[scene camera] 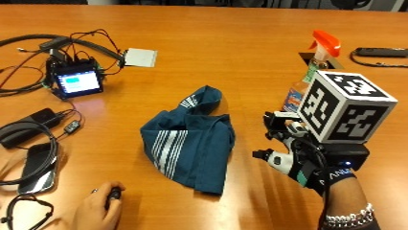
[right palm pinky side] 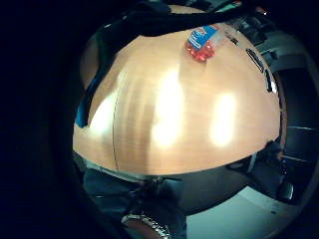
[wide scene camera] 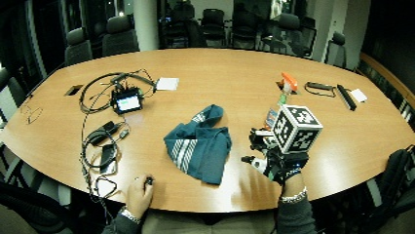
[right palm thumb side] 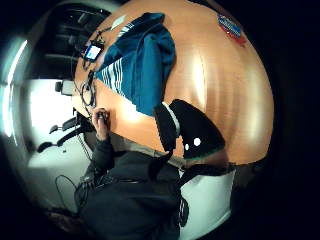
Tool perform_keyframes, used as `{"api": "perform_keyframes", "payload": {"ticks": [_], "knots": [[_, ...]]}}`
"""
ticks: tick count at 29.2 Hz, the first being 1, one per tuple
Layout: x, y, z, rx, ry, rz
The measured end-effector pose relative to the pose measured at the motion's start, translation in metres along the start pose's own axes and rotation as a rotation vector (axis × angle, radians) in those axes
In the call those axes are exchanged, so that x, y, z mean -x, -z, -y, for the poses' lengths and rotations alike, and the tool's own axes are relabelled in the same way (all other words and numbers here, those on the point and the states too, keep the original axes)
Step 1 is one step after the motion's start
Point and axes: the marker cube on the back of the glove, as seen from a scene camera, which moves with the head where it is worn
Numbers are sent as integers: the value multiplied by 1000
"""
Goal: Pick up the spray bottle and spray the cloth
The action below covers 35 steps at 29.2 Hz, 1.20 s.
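Black-gloved right hand (scene camera: 300, 153) lower right, fingers relaxed, holding nothing. Clear plastic spray bottle with orange trigger (scene camera: 317, 64) just beyond: light, rigid, slick; grip neck. Teal striped cloth (scene camera: 190, 141) centre: soft.

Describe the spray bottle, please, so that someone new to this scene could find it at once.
On the wooden table, look past the gloved right hand, away from the person. The spray bottle stands upright there, to the right of the blue striped cloth. Its orange trigger top sets it apart.

We can read no words or numbers. The clear plastic spray bottle with an orange trigger (scene camera: 305, 81), right of centre, carries a blue-and-red label whose print we cannot make out.
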Motion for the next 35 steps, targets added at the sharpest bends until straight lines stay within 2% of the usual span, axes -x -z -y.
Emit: {"api": "perform_keyframes", "payload": {"ticks": [14, 23, 28, 35], "knots": [[17, -12, 10, 60, 77, 31], [45, -47, 17, 154, 139, -40], [58, -52, 30, 136, 176, -59], [35, -52, 62, 79, 122, -18]]}}
